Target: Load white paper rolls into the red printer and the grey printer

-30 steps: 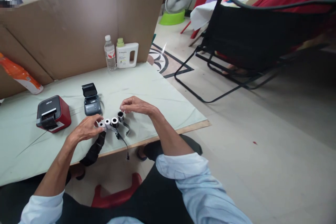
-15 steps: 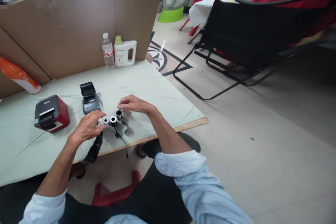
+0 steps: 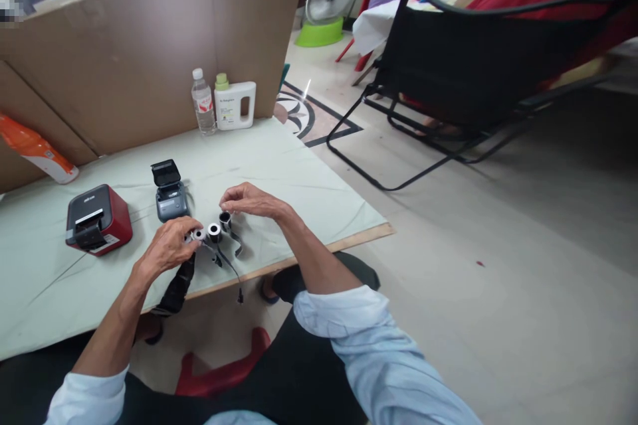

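Three small rolls of label tape stand in a row near the table's front edge. At the left end, the thumb and fingers of my left hand (image 3: pixel 172 244) close around a white roll (image 3: pixel 199 235). In the middle stands another white roll (image 3: pixel 214 233) with a dark core, with neither hand on it. My right hand (image 3: pixel 252 200) has its fingers bent together at the far rim of the dark-cored roll (image 3: pixel 226 221), whose loose strip (image 3: pixel 237 247) curls toward me. Behind my left hand is a small grey label printer (image 3: pixel 171 200), lid raised.
A red and black printer (image 3: pixel 100 219) sits at left, with an orange bottle (image 3: pixel 40 149) behind it. A water bottle (image 3: pixel 203 106) and white jug (image 3: pixel 229 106) stand by the cardboard wall (image 3: pixel 149 46). A black strap-like item (image 3: pixel 179 287) overhangs the front edge. A folding chair (image 3: pixel 448 66) is at right.
My left thumb and fingers have closed in on the leftmost roll. My right hand stays by the dark-cored roll. The view has shifted slightly.
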A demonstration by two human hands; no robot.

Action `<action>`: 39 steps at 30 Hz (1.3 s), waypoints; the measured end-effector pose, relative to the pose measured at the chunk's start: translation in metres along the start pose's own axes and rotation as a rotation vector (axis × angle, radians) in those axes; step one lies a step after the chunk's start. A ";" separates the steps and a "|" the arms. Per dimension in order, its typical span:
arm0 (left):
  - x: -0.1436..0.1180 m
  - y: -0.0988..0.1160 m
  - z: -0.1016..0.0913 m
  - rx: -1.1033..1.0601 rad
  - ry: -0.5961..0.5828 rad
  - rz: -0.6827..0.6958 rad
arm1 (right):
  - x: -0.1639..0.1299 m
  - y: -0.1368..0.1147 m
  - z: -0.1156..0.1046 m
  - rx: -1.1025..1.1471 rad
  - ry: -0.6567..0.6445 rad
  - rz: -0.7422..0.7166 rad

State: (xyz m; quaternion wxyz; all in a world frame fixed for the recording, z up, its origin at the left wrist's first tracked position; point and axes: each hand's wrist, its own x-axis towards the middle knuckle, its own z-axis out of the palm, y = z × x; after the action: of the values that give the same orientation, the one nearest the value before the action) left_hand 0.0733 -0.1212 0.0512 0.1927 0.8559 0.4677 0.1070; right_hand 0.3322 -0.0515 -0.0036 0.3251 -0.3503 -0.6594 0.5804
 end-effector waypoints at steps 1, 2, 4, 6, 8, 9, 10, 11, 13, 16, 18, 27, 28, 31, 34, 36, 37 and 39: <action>0.000 -0.001 -0.002 -0.033 0.017 0.000 | 0.001 0.000 0.002 0.000 0.006 -0.012; -0.001 -0.002 -0.005 -0.069 0.044 -0.008 | 0.001 0.000 0.003 0.001 0.012 -0.025; -0.002 -0.005 -0.010 -0.144 0.124 -0.044 | 0.003 -0.003 0.007 0.005 0.026 -0.054; -0.003 -0.009 -0.016 -0.224 0.203 -0.091 | 0.003 -0.007 0.012 0.001 0.034 -0.090; -0.003 -0.014 -0.020 -0.306 0.269 -0.133 | 0.002 -0.012 0.017 -0.028 0.031 -0.133; -0.003 -0.016 -0.021 -0.348 0.297 -0.151 | 0.001 -0.014 0.019 -0.057 0.023 -0.155; -0.002 -0.018 -0.021 -0.390 0.323 -0.168 | 0.000 -0.017 0.022 -0.101 0.019 -0.181; -0.002 -0.020 -0.020 -0.434 0.346 -0.188 | -0.001 -0.019 0.024 -0.160 0.024 -0.214; 0.000 -0.022 -0.017 -0.526 0.376 -0.235 | -0.002 -0.023 0.030 -0.310 0.051 -0.292; 0.002 -0.024 -0.010 -0.640 0.415 -0.290 | -0.003 -0.026 0.041 -0.527 0.077 -0.404; 0.002 -0.023 -0.004 -0.685 0.442 -0.308 | -0.003 -0.026 0.049 -0.616 0.077 -0.451; -0.013 -0.027 0.015 -0.750 0.441 -0.285 | -0.005 -0.022 0.078 -0.576 0.077 -0.547; -0.015 -0.028 0.017 -0.762 0.444 -0.284 | -0.004 -0.021 0.080 -0.578 0.079 -0.543; -0.020 -0.033 0.020 -0.787 0.451 -0.278 | -0.002 -0.017 0.084 -0.586 0.094 -0.539; -0.021 -0.038 0.019 -0.779 0.468 -0.261 | 0.003 -0.013 0.089 -0.562 0.138 -0.593; -0.019 -0.043 0.014 -0.714 0.501 -0.223 | 0.008 -0.012 0.090 -0.543 0.172 -0.633; -0.016 -0.046 0.010 -0.653 0.520 -0.197 | 0.012 -0.012 0.091 -0.540 0.185 -0.646; -0.010 -0.053 -0.001 -0.494 0.552 -0.145 | 0.023 -0.014 0.091 -0.558 0.204 -0.657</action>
State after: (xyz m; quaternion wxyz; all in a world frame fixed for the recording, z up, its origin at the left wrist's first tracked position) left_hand 0.0279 -0.1034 0.0292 0.2670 0.6875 0.5215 0.4291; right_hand 0.2428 -0.0824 0.0003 0.4486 -0.2518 -0.8318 0.2083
